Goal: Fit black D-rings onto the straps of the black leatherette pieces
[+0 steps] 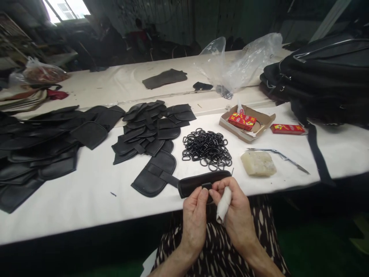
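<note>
At the table's front edge, a black leather flap piece (pixel 198 184) lies in front of me with a short strap tab on it. My left hand (pixel 196 215) pinches that tab between thumb and forefinger. Across from it, the fingertips of my right hand (pixel 236 215) close at the tab's other side. A white wrapped handle (pixel 224 206) is tucked in my right hand, and a thin metal tip rises above the knuckles. Whether a ring sits in the tab is hidden by my fingers. Just beyond lies a heap of black metal D-rings (pixel 206 148).
Stacked black leather pieces (pixel 147 129) fill the middle left; a larger pile (pixel 43 142) lies further left. On the right are a yellowish wax-like block (pixel 258 163), slim metal tweezers (pixel 284 156), a cardboard tray (pixel 246 132) with red boxes, and black bags (pixel 328 77). A plastic bag (pixel 242 61) lies behind.
</note>
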The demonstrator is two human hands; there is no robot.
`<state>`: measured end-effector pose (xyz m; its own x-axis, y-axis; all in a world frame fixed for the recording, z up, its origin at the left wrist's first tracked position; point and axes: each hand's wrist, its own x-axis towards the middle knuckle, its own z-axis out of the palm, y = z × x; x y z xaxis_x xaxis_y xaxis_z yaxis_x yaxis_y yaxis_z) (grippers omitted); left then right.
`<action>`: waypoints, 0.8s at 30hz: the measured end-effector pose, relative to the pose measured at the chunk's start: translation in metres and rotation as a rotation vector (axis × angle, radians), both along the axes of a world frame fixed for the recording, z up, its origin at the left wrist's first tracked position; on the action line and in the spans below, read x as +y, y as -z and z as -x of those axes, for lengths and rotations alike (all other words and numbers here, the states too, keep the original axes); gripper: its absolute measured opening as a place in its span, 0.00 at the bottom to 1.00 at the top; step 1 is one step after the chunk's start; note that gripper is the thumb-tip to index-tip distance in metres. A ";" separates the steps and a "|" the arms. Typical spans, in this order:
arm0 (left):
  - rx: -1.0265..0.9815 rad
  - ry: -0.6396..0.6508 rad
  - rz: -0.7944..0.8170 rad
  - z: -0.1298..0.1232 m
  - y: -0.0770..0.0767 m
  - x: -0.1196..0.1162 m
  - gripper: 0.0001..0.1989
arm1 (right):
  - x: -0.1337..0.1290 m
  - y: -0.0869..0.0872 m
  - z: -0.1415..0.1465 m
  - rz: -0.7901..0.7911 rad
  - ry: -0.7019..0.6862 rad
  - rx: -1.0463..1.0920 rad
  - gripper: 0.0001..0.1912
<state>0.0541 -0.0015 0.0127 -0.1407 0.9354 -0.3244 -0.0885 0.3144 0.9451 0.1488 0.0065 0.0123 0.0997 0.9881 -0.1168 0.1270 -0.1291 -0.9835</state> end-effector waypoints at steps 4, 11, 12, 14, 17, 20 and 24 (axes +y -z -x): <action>-0.056 0.006 0.016 0.003 -0.007 0.000 0.15 | 0.001 -0.003 -0.001 0.026 -0.014 0.023 0.08; -0.286 0.063 0.086 0.016 -0.015 0.000 0.11 | -0.001 -0.007 -0.005 0.007 -0.049 -0.068 0.07; -0.309 0.074 0.099 0.017 -0.016 0.000 0.11 | -0.001 -0.007 -0.006 0.006 -0.056 -0.074 0.07; -0.335 0.089 0.116 0.019 -0.017 0.000 0.10 | -0.002 -0.007 -0.006 0.008 -0.069 -0.074 0.07; -0.350 0.067 0.124 0.019 -0.018 0.001 0.09 | -0.003 -0.007 -0.005 0.012 -0.075 -0.065 0.06; -0.389 0.047 0.162 0.017 -0.018 0.004 0.09 | -0.003 -0.005 -0.004 0.012 -0.068 -0.048 0.06; -0.392 0.092 0.186 0.017 -0.019 0.004 0.10 | -0.005 -0.002 -0.004 0.008 -0.072 -0.045 0.06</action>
